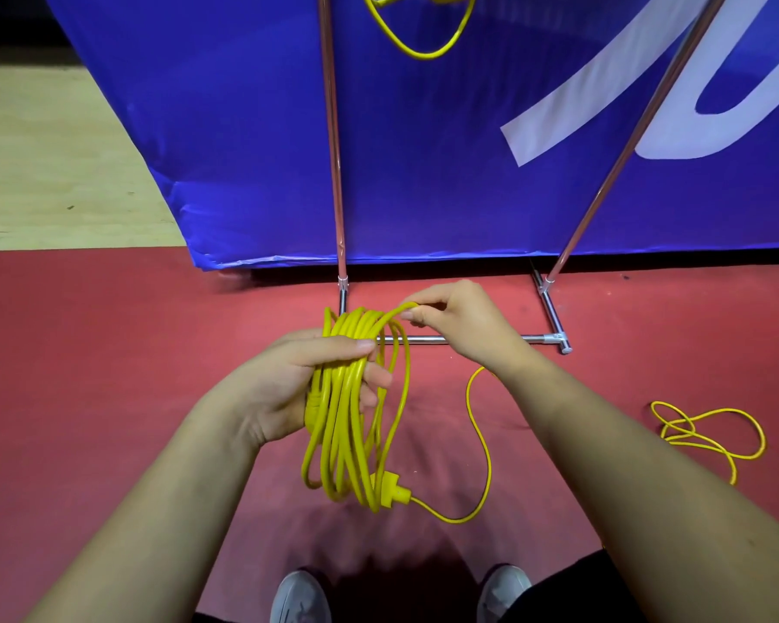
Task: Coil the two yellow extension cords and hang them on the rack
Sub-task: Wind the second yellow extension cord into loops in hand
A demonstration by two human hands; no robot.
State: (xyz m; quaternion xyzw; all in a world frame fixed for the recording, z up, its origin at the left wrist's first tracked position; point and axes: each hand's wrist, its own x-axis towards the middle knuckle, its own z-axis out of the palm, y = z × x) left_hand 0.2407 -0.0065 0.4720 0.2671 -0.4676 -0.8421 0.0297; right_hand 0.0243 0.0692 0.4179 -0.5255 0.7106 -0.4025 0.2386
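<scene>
head view. centre-left: left hand (324, 379) grip wrapped round coiled cord (351, 420), loops hanging, plug (394, 490) dangling at bottom. top centre: second cord (423, 55) hangs between rack (468, 338) poles. right of coil: right hand (455, 321) grip pinching top strand. lower right: loose tail (489, 474) and tangle (682, 431) on floor (109, 353). risks: tangle could knot when drawn in; loops could slip off left fingers; swinging plug could snag rack bar. writing: blue banner (244, 128), white letter parts, cropped, unreadable.
</scene>
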